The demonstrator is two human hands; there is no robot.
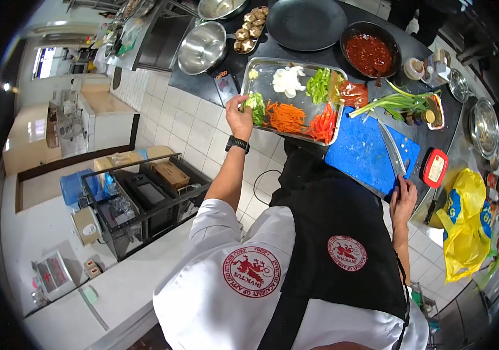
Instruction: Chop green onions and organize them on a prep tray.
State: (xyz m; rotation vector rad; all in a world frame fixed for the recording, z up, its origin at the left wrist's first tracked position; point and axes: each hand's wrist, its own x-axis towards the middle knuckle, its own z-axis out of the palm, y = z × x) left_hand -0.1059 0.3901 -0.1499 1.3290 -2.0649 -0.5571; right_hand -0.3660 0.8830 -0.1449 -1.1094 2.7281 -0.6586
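My left hand (239, 117) is at the left edge of a metal tray (293, 136), its fingers on the rim beside chopped green vegetable (254, 108). The tray also holds carrot strips (285, 117), red pepper strips (323, 124), sliced green pepper (318, 85), sliced white onion (288, 81) and a little minced garlic (253, 74). My right hand (402, 195) is at the near corner of a blue cutting board (356, 153), its fingertips at the handle end of a kitchen knife (390, 144) lying on the board. Whether the fingers grip the handle is unclear.
Spring onions (389, 104) and a bag of red food (352, 93) lie beyond the board. Farther back are a pan of red sauce (368, 53), a black plate (306, 24), mushrooms (249, 30) and a steel bowl (202, 47). A red-lidded container (435, 168) and yellow plastic bag (466, 227) are rightward.
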